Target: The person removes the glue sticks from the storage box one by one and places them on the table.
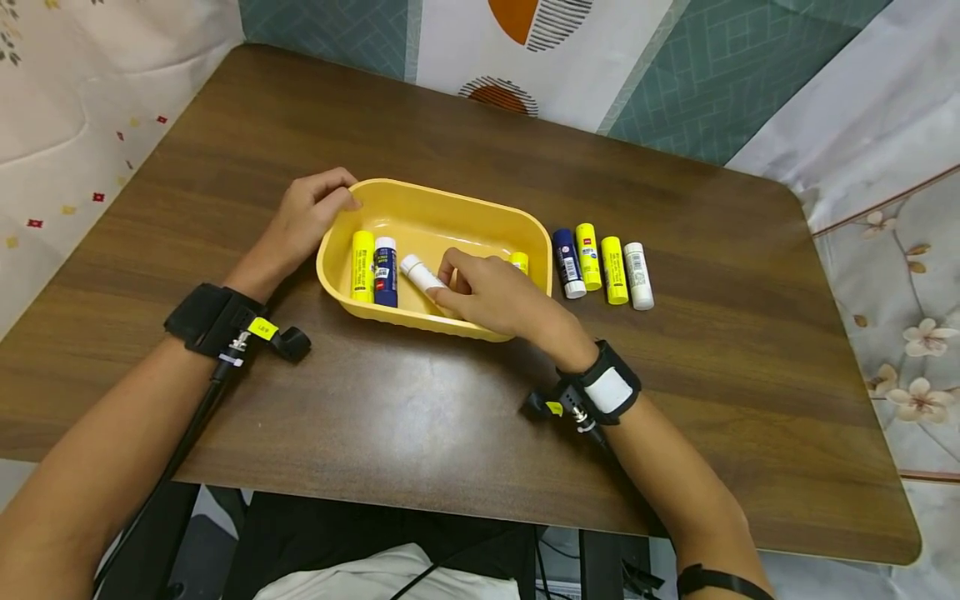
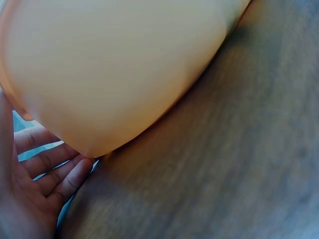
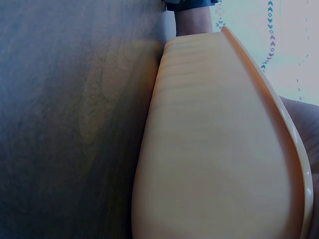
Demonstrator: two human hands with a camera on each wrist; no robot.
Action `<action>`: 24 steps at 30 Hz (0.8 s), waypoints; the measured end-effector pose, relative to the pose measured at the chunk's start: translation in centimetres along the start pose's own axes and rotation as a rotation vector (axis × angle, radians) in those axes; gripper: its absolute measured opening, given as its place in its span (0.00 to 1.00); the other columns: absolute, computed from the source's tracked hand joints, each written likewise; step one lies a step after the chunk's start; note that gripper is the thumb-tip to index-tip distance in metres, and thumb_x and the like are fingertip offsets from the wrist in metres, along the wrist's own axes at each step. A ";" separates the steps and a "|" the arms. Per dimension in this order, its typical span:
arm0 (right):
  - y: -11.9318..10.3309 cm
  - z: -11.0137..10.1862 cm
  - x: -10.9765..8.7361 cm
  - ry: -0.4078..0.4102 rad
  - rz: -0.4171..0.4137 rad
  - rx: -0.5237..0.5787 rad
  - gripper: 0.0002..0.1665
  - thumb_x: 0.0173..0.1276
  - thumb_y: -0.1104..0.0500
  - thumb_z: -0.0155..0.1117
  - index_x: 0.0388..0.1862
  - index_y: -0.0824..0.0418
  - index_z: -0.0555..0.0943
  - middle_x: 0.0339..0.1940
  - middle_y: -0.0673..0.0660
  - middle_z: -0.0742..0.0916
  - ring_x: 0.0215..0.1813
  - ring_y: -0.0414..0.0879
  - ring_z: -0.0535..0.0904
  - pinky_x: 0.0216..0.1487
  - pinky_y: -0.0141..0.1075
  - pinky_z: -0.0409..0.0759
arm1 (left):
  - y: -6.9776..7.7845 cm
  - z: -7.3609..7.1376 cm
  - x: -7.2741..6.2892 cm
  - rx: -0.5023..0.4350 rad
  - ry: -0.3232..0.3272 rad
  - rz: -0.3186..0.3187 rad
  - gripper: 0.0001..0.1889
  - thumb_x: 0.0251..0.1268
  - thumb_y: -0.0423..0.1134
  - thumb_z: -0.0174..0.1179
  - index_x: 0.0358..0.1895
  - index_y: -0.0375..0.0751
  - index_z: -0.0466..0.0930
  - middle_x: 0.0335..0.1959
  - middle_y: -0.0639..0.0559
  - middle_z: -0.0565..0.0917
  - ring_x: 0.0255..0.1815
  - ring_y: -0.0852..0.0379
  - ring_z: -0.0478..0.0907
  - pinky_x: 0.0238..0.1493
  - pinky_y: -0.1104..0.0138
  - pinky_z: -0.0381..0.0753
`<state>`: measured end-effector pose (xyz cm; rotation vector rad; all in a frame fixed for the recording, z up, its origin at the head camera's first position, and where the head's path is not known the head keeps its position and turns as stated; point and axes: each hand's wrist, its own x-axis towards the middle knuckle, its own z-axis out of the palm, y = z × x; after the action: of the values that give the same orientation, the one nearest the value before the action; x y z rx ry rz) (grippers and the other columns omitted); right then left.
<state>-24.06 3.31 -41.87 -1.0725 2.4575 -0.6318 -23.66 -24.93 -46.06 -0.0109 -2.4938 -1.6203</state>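
Observation:
A yellow plastic basket (image 1: 457, 207) stands on the table. My left hand (image 1: 306, 215) holds its far left corner, thumb over the rim; in the left wrist view the fingers of the left hand (image 2: 45, 174) lie along the outer wall. Inside the basket, my right hand (image 1: 491, 292) pinches a white glue stick (image 1: 422, 272), which lies slanted. To its left are a yellow glue stick (image 1: 363, 267) and a dark blue one with a white cap (image 1: 386, 273). Behind the right hand another yellow stick (image 1: 519, 262) shows partly. The right wrist view shows mostly the basket's outer wall (image 3: 214, 134).
Right of the basket several glue sticks lie in a row: a dark blue one (image 1: 568, 262), two yellow ones (image 1: 588, 257) and a white one (image 1: 638, 277). The wooden table (image 1: 720, 350) has its front edge near the person's lap. Patterned cloths hang behind it.

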 end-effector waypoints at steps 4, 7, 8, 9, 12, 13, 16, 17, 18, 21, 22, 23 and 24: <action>-0.1 0.0 0.0 0.005 -0.005 0.001 0.16 0.74 0.45 0.61 0.49 0.55 0.76 0.27 0.52 0.80 0.27 0.46 0.74 0.28 0.35 0.67 | 0.0 0.0 -0.1 -0.001 -0.003 -0.002 0.15 0.74 0.41 0.50 0.48 0.36 0.81 0.42 0.46 0.79 0.39 0.51 0.75 0.38 0.72 0.74; -0.1 0.1 -0.1 0.008 -0.006 0.002 0.16 0.74 0.45 0.61 0.49 0.55 0.76 0.27 0.52 0.80 0.27 0.46 0.74 0.28 0.35 0.67 | 0.1 0.0 -0.1 -0.001 -0.007 -0.001 0.15 0.75 0.41 0.49 0.48 0.36 0.81 0.42 0.46 0.79 0.39 0.51 0.75 0.38 0.72 0.75; 0.0 0.1 -0.1 0.008 -0.005 0.001 0.16 0.74 0.45 0.61 0.49 0.55 0.76 0.27 0.52 0.80 0.26 0.46 0.74 0.28 0.35 0.67 | 0.1 0.0 -0.2 -0.001 -0.008 -0.003 0.15 0.75 0.41 0.49 0.48 0.36 0.81 0.43 0.46 0.79 0.39 0.51 0.75 0.38 0.72 0.75; 0.0 0.1 -0.1 0.010 -0.005 0.001 0.16 0.74 0.45 0.61 0.49 0.55 0.76 0.27 0.52 0.80 0.26 0.46 0.74 0.28 0.35 0.67 | 0.1 0.0 -0.2 -0.002 -0.008 -0.005 0.15 0.75 0.42 0.49 0.48 0.36 0.81 0.43 0.46 0.79 0.39 0.51 0.75 0.38 0.72 0.75; 0.0 0.2 0.0 0.010 -0.004 0.000 0.16 0.74 0.45 0.61 0.49 0.55 0.76 0.27 0.52 0.80 0.26 0.46 0.74 0.28 0.35 0.67 | 0.0 0.1 -0.2 0.000 -0.009 -0.008 0.15 0.75 0.42 0.49 0.49 0.36 0.81 0.43 0.45 0.79 0.39 0.50 0.74 0.37 0.72 0.75; 0.0 0.2 -0.1 0.008 -0.004 -0.001 0.16 0.74 0.45 0.61 0.49 0.55 0.76 0.27 0.52 0.80 0.26 0.46 0.74 0.28 0.35 0.67 | 0.0 0.1 -0.2 0.001 -0.010 -0.010 0.15 0.75 0.42 0.49 0.49 0.36 0.81 0.43 0.45 0.79 0.39 0.51 0.74 0.37 0.71 0.74; 0.1 0.2 0.0 0.003 0.000 -0.001 0.16 0.74 0.45 0.61 0.49 0.55 0.76 0.27 0.52 0.80 0.26 0.46 0.74 0.28 0.35 0.68 | 0.0 0.1 -0.2 0.002 -0.007 -0.006 0.15 0.74 0.42 0.49 0.48 0.36 0.81 0.43 0.45 0.79 0.39 0.51 0.74 0.38 0.71 0.74; 0.1 0.2 0.0 0.003 0.000 -0.001 0.16 0.74 0.45 0.61 0.49 0.55 0.76 0.27 0.52 0.80 0.26 0.46 0.74 0.28 0.35 0.68 | 0.0 0.1 -0.1 0.001 -0.006 -0.004 0.15 0.74 0.42 0.49 0.48 0.36 0.81 0.42 0.45 0.79 0.39 0.51 0.74 0.37 0.71 0.74; 0.1 0.1 0.0 0.002 0.001 -0.001 0.16 0.74 0.45 0.61 0.49 0.55 0.76 0.27 0.52 0.80 0.26 0.46 0.74 0.28 0.35 0.68 | 0.0 0.1 -0.1 0.001 -0.005 -0.004 0.15 0.74 0.42 0.49 0.48 0.36 0.81 0.42 0.46 0.79 0.39 0.51 0.74 0.37 0.71 0.74; 0.0 0.1 0.0 0.004 0.001 -0.006 0.16 0.74 0.45 0.61 0.49 0.55 0.76 0.27 0.52 0.80 0.27 0.46 0.74 0.28 0.35 0.68 | 0.0 0.1 -0.1 -0.001 -0.005 -0.006 0.14 0.74 0.42 0.50 0.48 0.36 0.81 0.42 0.46 0.79 0.39 0.51 0.74 0.37 0.71 0.74; 0.0 0.1 0.0 0.005 0.000 -0.008 0.16 0.74 0.45 0.61 0.49 0.55 0.76 0.27 0.52 0.80 0.27 0.46 0.74 0.28 0.35 0.68 | 0.0 0.0 -0.1 0.000 -0.004 -0.006 0.14 0.74 0.42 0.50 0.48 0.36 0.81 0.42 0.46 0.79 0.39 0.51 0.74 0.38 0.71 0.74; 0.0 0.1 0.0 0.006 -0.002 -0.009 0.16 0.74 0.45 0.61 0.49 0.55 0.76 0.27 0.52 0.80 0.27 0.46 0.74 0.28 0.35 0.68 | 0.0 0.0 -0.1 0.000 -0.004 -0.007 0.14 0.74 0.42 0.50 0.48 0.36 0.81 0.42 0.46 0.79 0.39 0.51 0.74 0.38 0.71 0.74; 0.0 0.1 0.0 0.007 -0.003 -0.009 0.16 0.74 0.45 0.61 0.49 0.55 0.76 0.27 0.52 0.80 0.27 0.46 0.74 0.28 0.35 0.68 | 0.0 0.0 -0.1 0.000 -0.003 -0.008 0.14 0.74 0.42 0.50 0.48 0.36 0.81 0.42 0.46 0.79 0.39 0.51 0.74 0.38 0.71 0.74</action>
<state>-24.02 3.27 -41.92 -1.0795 2.4671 -0.6266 -23.60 -24.95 -46.10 -0.0032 -2.4997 -1.6241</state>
